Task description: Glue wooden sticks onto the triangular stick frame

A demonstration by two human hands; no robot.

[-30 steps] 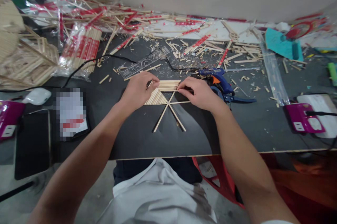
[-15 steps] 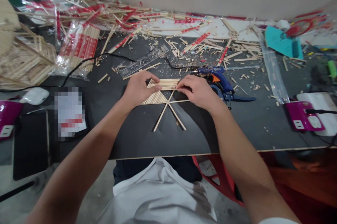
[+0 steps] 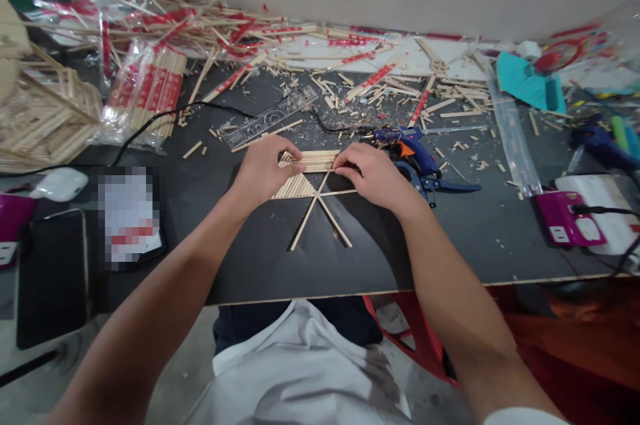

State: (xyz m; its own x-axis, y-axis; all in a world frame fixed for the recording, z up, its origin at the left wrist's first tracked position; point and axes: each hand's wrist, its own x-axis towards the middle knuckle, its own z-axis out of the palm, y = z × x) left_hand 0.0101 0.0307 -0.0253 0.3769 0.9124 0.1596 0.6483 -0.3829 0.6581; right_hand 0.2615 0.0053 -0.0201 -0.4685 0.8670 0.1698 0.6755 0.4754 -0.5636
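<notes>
A star-shaped frame of thin wooden sticks (image 3: pixel 318 194) lies on the black tabletop, two bare spokes pointing toward me. Its left wedge (image 3: pixel 297 188) is covered with sticks laid side by side. Across the far wedge runs a row of parallel sticks (image 3: pixel 320 160). My left hand (image 3: pixel 267 168) closes thumb and fingers at the left end of this row. At the right end, my right hand (image 3: pixel 373 175) pinches the stick tips. The fingers partly hide both ends, so how many sticks each hand grips does not show.
Just right of my right hand lie a blue glue gun (image 3: pixel 417 148) and blue-handled cutters (image 3: pixel 450 186). A clear stencil ruler (image 3: pixel 270 117), stick scraps and bagged sticks (image 3: pixel 145 95) lie behind. Phones (image 3: pixel 53 278) are at left, a purple power adapter (image 3: pixel 570 218) at right.
The view has shifted slightly, and more of a blue tool shows at the far right. Both hands stay at the ends of the stick row with almost no movement.
</notes>
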